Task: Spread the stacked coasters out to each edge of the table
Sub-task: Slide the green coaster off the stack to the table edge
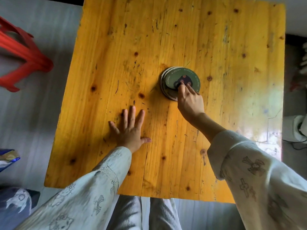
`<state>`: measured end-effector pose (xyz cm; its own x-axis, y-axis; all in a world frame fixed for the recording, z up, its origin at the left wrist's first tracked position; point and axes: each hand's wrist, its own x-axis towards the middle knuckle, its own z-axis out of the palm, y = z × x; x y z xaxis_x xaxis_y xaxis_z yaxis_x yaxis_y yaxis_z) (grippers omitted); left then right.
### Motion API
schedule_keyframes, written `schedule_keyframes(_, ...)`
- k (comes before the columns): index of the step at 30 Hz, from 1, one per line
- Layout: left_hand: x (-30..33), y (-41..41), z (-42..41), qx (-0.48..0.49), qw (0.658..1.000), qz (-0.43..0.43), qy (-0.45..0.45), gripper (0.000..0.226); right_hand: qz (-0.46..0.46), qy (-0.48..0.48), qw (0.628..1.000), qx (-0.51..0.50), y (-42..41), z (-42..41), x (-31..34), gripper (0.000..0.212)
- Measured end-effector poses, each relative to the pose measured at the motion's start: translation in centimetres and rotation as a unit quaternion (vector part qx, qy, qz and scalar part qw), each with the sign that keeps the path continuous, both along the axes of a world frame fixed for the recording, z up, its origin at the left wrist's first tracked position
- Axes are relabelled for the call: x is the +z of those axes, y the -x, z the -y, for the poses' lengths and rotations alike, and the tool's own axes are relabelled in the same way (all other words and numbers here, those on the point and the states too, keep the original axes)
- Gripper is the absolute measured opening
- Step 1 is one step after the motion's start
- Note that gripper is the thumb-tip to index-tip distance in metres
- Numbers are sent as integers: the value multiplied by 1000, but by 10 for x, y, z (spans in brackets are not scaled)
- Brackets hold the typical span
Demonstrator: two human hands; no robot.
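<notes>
A stack of round coasters [174, 77] lies near the middle of the yellow wooden table [116, 63]. The top coaster is dark green with pale lettering around its rim and is shifted a little to the right of the ones beneath. My right hand [189, 98] reaches over the stack's near edge, with its fingertips pressed on the top coaster. My left hand [131, 128] lies flat on the table, fingers spread, to the left of and nearer than the stack, holding nothing.
A red plastic stool [21, 53] stands on the floor left of the table. A blue packet [8, 157] lies at the lower left. White objects and a cable [299, 128] sit on the floor to the right. My legs are under the near edge.
</notes>
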<state>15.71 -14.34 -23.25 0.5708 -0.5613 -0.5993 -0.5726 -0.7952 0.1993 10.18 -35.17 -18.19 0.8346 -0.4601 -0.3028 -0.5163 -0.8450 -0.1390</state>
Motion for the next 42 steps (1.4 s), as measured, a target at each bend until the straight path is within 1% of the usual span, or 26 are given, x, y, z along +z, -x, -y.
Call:
schedule_keyframes(2,3,0,1,3,1000,-6,2,109,34,-18,999,10,13,-2,4,43)
schedule_keyframes(3,4,0,2,4,1000,-9,2,108,33,-22,999,28,22,-7,5,44)
schedule_keyframes(6,7,-1,3,3,1000,-11,2,105,-2,-29,998,63,57,-30,-1,46)
schedule_keyframes(10,9,-1,2,2,1000,-9,11,106,-41,-56,995,72,101,-68,-12,41)
schedule_keyframes(13,8,-1,2,0,1000,-2,10,106,-16,-67,996,54,122,-94,-11,38)
schedule_keyframes(15,8,0,1,-2,1000,4,15,105,10,-39,997,58,132,-107,-9,37)
schedule_keyframes(17,9,3,-1,-4,999,12,31,103,33,-22,997,71,143,-118,-6,23)
schedule_keyframes(18,10,6,-3,-3,999,15,41,100,31,-23,996,76,148,-122,-6,22)
schedule_keyframes(19,11,10,-5,0,998,17,53,95,16,-31,996,81,154,-125,-7,26)
schedule_keyframes(22,16,29,-12,44,993,-4,112,67,-28,-97,992,80,161,-125,-10,32)
schedule_keyframes(23,18,37,-15,72,987,-22,139,57,-34,-115,990,72,160,-122,-10,34)
schedule_keyframes(25,25,55,-22,135,969,-67,196,47,5,-129,991,47,150,-112,-7,34)
schedule_keyframes(27,34,72,-29,195,945,-112,236,47,36,-122,992,22,134,-95,-4,37)
schedule_keyframes(28,37,80,-31,219,936,-129,244,49,36,-116,993,12,125,-85,-4,44)
schedule_keyframes(30,42,96,-33,257,922,-163,239,53,13,-119,993,-9,108,-67,-4,59)
schedule_keyframes(31,44,102,-34,273,915,-187,232,55,-3,-129,991,-15,100,-61,-4,62)
schedule_keyframes(33,46,112,-32,303,894,-242,223,57,-28,-151,988,-9,92,-56,-4,62)
schedule_keyframes(35,48,117,-28,349,859,-291,236,60,-32,-160,987,-3,94,-60,-3,61)
schedule_keyframes(37,49,120,-23,403,823,-315,247,61,-32,-163,986,-6,102,-67,-3,62)
schedule_keyframes(38,49,121,-21,422,812,-319,249,60,-28,-164,986,-9,108,-71,-3,63)
schedule_keyframes(40,49,120,-20,434,802,-323,253,56,-14,-175,984,-34,119,-77,-2,64)
schedule_keyframes(42,50,116,-19,433,802,-326,251,52,-5,-190,979,-79,131,-83,-1,62)
